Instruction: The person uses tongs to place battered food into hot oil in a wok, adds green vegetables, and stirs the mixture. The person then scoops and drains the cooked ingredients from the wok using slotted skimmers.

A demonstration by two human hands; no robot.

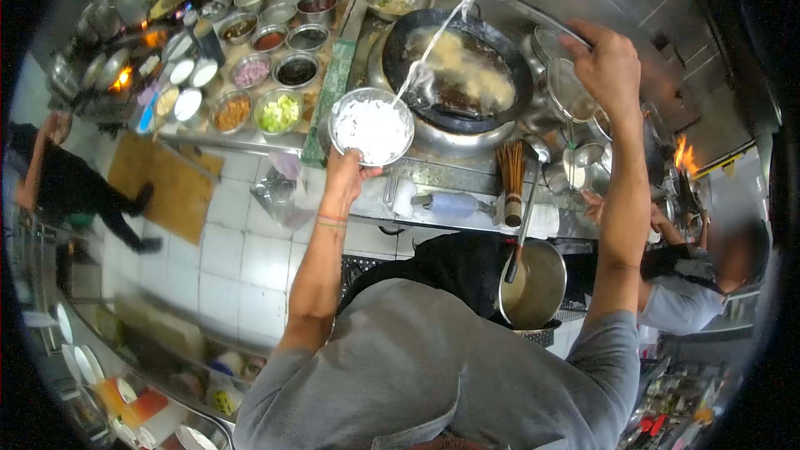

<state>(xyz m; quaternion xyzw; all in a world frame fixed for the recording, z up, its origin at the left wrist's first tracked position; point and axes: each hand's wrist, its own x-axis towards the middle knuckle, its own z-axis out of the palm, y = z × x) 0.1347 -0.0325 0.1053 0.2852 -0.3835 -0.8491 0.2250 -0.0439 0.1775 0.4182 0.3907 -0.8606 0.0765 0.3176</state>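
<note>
My left hand (346, 177) grips the lower rim of a metal bowl (372, 127) filled with a white, batter-like mass. High on the right, my right hand (604, 62) is closed round the handle of a thin metal utensil (529, 8), which reaches left over the wok. From its tip a long white strand (442, 33) hangs down to the bowl. Behind and right of the bowl sits a black wok (521, 75) with dark bubbling oil and pale yellow food (467, 67) in it. Steam blurs part of the oil.
Metal bowls of ingredients, among them green pieces (277, 112) and chopped onion (250, 72), stand at the left. A bamboo brush (512, 183) lies before the wok, near a pot (533, 283) with a ladle. One person (683, 292) works at the right, another (75, 171) at the left.
</note>
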